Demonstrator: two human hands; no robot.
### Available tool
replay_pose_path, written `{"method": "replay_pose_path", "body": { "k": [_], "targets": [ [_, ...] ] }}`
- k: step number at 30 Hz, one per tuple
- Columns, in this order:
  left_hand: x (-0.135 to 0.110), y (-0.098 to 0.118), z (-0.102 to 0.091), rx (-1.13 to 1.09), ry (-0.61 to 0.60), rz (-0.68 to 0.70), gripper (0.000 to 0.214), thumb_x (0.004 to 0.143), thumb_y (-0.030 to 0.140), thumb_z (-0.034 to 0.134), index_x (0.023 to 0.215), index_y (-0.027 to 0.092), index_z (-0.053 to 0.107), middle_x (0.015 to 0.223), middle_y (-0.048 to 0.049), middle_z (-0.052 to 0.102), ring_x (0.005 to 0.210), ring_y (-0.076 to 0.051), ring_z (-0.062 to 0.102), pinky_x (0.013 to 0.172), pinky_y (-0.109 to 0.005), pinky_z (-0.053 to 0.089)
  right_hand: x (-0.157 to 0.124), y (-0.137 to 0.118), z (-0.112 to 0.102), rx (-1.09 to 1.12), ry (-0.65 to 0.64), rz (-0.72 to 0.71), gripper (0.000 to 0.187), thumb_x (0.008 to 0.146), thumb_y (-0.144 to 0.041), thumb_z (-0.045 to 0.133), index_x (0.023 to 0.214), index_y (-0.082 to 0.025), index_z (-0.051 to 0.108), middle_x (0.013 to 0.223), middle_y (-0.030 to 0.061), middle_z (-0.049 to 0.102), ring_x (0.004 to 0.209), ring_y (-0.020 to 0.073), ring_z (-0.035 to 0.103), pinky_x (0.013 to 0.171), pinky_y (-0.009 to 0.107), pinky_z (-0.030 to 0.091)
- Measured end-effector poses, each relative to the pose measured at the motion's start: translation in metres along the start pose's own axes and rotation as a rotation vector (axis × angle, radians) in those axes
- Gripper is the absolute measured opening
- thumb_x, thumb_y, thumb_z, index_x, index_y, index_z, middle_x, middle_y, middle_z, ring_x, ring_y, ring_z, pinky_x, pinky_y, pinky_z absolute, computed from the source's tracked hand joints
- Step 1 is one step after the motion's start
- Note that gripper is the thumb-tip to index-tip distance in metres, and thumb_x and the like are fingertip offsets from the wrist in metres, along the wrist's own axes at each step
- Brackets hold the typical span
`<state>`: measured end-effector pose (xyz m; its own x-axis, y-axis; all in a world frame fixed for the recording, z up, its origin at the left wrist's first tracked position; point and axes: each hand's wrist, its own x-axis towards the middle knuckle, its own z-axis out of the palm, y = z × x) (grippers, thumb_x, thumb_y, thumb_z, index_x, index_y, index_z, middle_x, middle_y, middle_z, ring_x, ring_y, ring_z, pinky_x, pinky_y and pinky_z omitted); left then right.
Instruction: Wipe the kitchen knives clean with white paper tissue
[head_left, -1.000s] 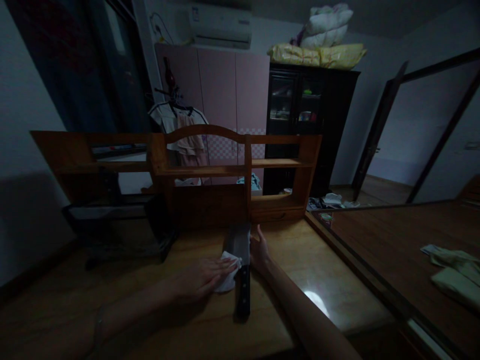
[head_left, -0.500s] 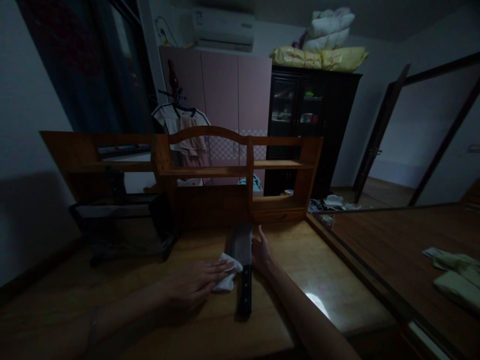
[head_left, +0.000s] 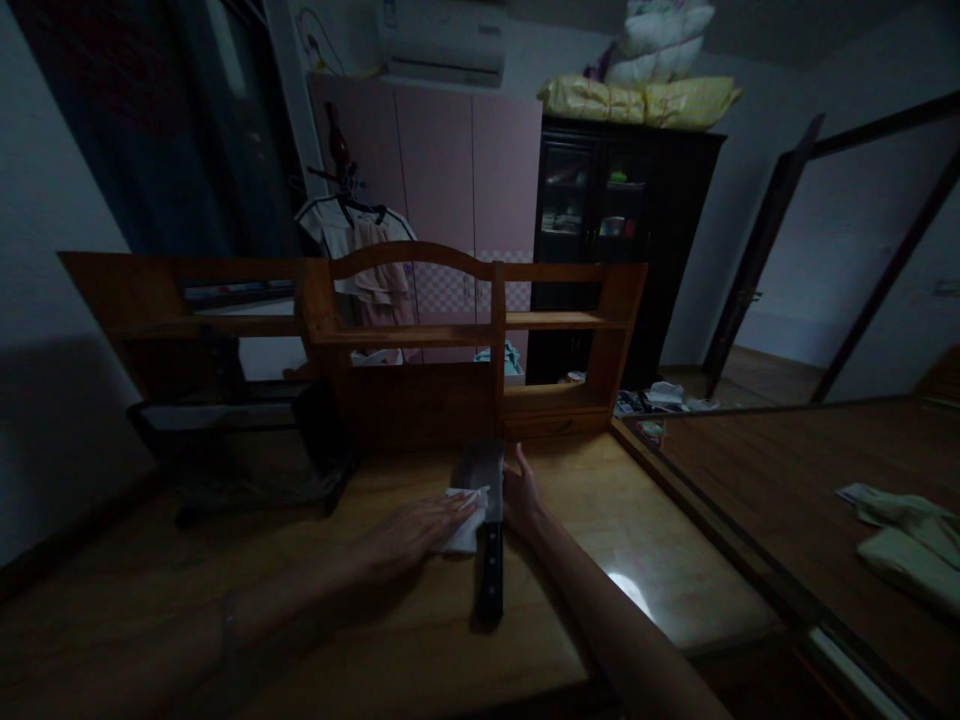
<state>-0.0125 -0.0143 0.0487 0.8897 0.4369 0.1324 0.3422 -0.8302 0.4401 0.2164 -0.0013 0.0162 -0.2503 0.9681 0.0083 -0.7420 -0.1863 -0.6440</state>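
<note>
A cleaver (head_left: 485,468) with a wide grey blade and a black riveted handle (head_left: 491,575) lies on the wooden desk, its handle toward me. My left hand (head_left: 420,535) is closed on a white tissue (head_left: 466,538), pressing it with long fingers against the lower left part of the blade. At the blade's right edge, my right hand (head_left: 523,498) grips the cleaver with the thumb raised; its other fingers are partly hidden by the blade.
A wooden shelf unit (head_left: 420,345) spans the desk's back. A dark rack (head_left: 240,440) stands at the left. The desk (head_left: 637,520) ends at a raised edge on the right, beside a lower wooden surface with pale green cloth (head_left: 907,535).
My left hand has slid the tissue forward and slightly right, further onto the blade. My right hand stays at the blade's edge. The view has shifted slightly.
</note>
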Motion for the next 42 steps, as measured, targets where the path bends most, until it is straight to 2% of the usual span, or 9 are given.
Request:
{"method": "replay_pose_path", "body": {
  "k": [6,11,15,19,25,31,38,42],
  "targets": [
    [0.033,0.003,0.004,0.045,0.042,0.058,0.046,0.099,0.033,0.022,0.145,0.032,0.023,0.150,0.0039,0.024,0.138,-0.017,0.024,0.115,-0.038,0.019,0.002,0.000,0.002,0.091,-0.002,0.039,0.056,0.084,-0.067,0.038,0.086,-0.016,0.060,0.075,0.0092,0.068,0.077,0.0250,0.066,0.071,0.041,0.052],
    [0.064,-0.002,0.010,0.133,0.033,0.128,0.047,0.099,0.032,0.019,0.146,0.029,0.023,0.151,0.0031,0.022,0.138,-0.016,0.022,0.116,-0.035,0.017,-0.001,-0.002,0.007,0.130,0.015,0.047,0.059,0.083,-0.068,0.040,0.083,-0.012,0.061,0.073,0.0123,0.067,0.081,0.0279,0.066,0.075,0.044,0.052],
    [0.079,-0.015,0.010,0.203,0.061,0.093,0.048,0.099,0.034,0.017,0.145,0.024,0.026,0.150,-0.0005,0.026,0.137,-0.016,0.026,0.115,-0.034,0.019,-0.005,-0.005,0.013,0.150,0.007,-0.002,0.050,0.086,-0.061,0.042,0.083,-0.015,0.060,0.073,0.0095,0.068,0.084,0.0271,0.066,0.075,0.042,0.052],
    [0.088,-0.026,0.004,0.257,0.119,0.032,0.049,0.099,0.038,0.018,0.145,0.026,0.025,0.150,0.0020,0.026,0.137,-0.015,0.025,0.115,-0.033,0.016,-0.005,-0.005,0.017,0.174,-0.035,-0.025,0.047,0.089,-0.057,0.040,0.091,-0.016,0.061,0.079,0.0090,0.069,0.087,0.0265,0.065,0.078,0.042,0.051],
    [0.094,-0.045,0.003,0.278,0.193,-0.063,0.048,0.099,0.038,0.017,0.144,0.026,0.027,0.150,0.0041,0.026,0.138,-0.013,0.024,0.115,-0.033,0.013,0.000,0.000,0.012,0.115,-0.066,-0.049,0.058,0.086,-0.063,0.039,0.108,-0.014,0.061,0.088,0.0102,0.069,0.087,0.0262,0.064,0.077,0.040,0.051],
    [0.095,-0.060,-0.001,0.272,0.228,-0.125,0.050,0.098,0.039,0.016,0.144,0.022,0.029,0.149,0.0008,0.029,0.137,-0.014,0.026,0.114,-0.033,0.015,-0.001,-0.001,0.012,0.128,-0.045,-0.018,0.059,0.086,-0.067,0.036,0.095,-0.015,0.063,0.075,0.0084,0.068,0.076,0.0245,0.065,0.069,0.037,0.051],
    [0.074,-0.072,0.005,0.165,0.267,-0.190,0.053,0.098,0.038,0.013,0.143,0.016,0.031,0.148,-0.0033,0.030,0.136,-0.017,0.028,0.113,-0.034,0.020,-0.002,0.000,0.010,0.118,-0.006,0.042,0.060,0.084,-0.070,0.038,0.088,-0.015,0.062,0.068,0.0056,0.066,0.064,0.0199,0.063,0.064,0.032,0.051],
    [0.057,-0.068,0.013,0.154,0.279,-0.137,0.049,0.098,0.031,0.019,0.145,0.021,0.027,0.151,-0.0018,0.023,0.138,-0.019,0.024,0.113,-0.038,0.021,-0.005,-0.002,0.014,0.116,0.001,0.050,0.061,0.084,-0.070,0.036,0.087,-0.015,0.062,0.069,0.0061,0.066,0.066,0.0203,0.064,0.064,0.033,0.051]
  ]
}}
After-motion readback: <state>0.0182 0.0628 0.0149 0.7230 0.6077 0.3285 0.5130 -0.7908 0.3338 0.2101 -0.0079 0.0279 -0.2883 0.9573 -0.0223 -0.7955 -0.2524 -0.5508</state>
